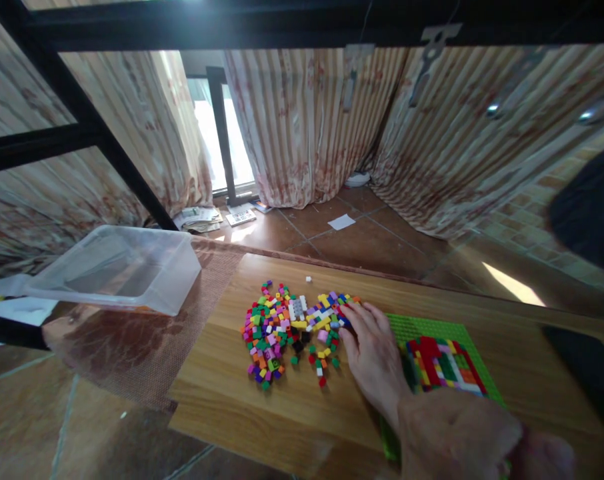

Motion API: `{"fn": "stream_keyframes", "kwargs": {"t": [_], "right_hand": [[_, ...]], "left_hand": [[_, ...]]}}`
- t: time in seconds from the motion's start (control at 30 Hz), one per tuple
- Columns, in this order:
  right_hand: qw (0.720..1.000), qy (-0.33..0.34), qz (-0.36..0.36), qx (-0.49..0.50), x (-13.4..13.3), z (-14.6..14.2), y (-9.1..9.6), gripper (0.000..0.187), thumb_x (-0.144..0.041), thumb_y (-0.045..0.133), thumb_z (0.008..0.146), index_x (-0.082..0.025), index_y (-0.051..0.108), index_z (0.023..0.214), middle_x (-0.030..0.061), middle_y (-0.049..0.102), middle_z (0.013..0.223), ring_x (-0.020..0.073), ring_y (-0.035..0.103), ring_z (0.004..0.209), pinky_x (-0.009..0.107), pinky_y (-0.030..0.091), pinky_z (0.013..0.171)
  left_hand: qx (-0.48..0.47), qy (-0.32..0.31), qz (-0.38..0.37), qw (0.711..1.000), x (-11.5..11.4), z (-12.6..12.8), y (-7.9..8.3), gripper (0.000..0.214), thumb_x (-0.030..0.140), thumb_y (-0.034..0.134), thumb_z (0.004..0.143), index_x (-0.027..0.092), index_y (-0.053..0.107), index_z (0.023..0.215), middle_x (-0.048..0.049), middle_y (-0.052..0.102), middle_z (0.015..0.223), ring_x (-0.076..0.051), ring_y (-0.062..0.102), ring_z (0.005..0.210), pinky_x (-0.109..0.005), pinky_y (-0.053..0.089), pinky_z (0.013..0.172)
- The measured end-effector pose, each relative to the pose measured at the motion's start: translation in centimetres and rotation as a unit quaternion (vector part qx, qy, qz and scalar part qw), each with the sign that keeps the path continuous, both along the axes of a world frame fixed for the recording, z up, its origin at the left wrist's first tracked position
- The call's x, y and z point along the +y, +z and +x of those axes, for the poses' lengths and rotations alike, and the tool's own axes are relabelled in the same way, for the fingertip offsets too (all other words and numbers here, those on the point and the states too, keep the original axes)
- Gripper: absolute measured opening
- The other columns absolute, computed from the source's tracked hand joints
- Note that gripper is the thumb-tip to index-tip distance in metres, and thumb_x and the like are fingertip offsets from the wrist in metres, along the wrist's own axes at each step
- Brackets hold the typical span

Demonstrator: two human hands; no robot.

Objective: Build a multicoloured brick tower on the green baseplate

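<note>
My right hand [375, 353] reaches over the right edge of a pile of small toy building bricks [269, 333] on the wooden table. Its fingers are stretched out and the thumb is apart, with fingertips touching bricks of blue and red. My left hand [467, 423] is close to the camera, crossing in front of the right wrist. It is blurred and its fingers are unclear. Beyond it lies a green baseplate [399, 325] bearing a flat patch of multicoloured bricks [447, 363]. A grey-and-white brick piece [297, 309] sits within the pile.
A clear plastic bin [177, 277] stands left of the table [222, 393]. One white brick [309, 279] lies apart near the far edge. A dark flat object [582, 367] is on the right. Papers [199, 219] lie on the tiled floor by the curtains.
</note>
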State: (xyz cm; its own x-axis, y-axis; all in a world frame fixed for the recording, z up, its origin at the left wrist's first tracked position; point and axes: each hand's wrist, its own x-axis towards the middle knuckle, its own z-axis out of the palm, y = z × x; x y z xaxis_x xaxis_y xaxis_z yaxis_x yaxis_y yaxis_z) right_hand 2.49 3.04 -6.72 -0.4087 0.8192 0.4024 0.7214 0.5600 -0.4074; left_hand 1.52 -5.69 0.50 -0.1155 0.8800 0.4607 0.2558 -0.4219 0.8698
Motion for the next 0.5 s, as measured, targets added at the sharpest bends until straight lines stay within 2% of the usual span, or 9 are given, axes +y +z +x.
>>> {"fn": "stream_keyframes", "kwargs": {"t": [0.23,0.5], "right_hand": [[0.998,0.005,-0.005,0.060,-0.8,-0.5,0.7,0.016,-0.027,0.058,0.089,-0.021,0.070,0.096,0.0076,0.072,0.103,0.0276,0.054,0.106,0.045,0.044,0.095],[0.999,0.008,-0.031,0.036,-0.5,-0.5,1.1,0.017,-0.025,0.062,0.086,-0.020,0.069,0.101,0.0082,0.070,0.100,0.0279,0.054,0.100,0.044,0.044,0.090]], "left_hand": [[-0.015,0.002,-0.004,1.000,-0.1,0.0,0.1,0.025,0.035,0.052,0.095,0.024,0.061,0.115,-0.0088,0.058,0.126,-0.019,0.060,0.104,-0.038,0.053,0.089],[-0.024,0.005,-0.015,1.000,0.1,-0.5,0.1,0.024,0.035,0.052,0.095,0.024,0.062,0.114,-0.0085,0.059,0.124,-0.018,0.061,0.101,-0.036,0.053,0.087]]}}
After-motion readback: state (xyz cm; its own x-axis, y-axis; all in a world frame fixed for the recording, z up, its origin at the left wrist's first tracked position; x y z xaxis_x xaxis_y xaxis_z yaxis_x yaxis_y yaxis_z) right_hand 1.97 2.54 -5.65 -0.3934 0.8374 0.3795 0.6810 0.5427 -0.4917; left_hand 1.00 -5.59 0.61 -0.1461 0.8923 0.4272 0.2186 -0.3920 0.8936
